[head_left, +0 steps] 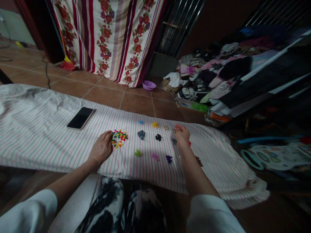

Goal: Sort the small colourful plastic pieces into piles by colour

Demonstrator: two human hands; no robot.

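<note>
My left hand [102,148] lies on the striped cloth, fingers stretched out flat and touching the left edge of a pile of mixed coloured beads [119,138]. My right hand [181,134] is pinched closed above the right side of the cloth; whatever its fingertips hold is too small to make out. Beneath and beside it are grey beads [173,141] and a partly hidden red group [190,143]. Sorted groups lie between my hands: blue [140,122], yellow [155,124], beige [165,127], dark grey [141,134], black [158,137], green [138,153], pink [155,157] and purple beads [169,159].
A phone [81,118] lies on the cloth [43,129] at the left. Brown beads [199,161] are partly hidden by my right forearm. Beyond are a floral curtain [107,35], a purple basin [149,85] and a heap of clothes [216,71].
</note>
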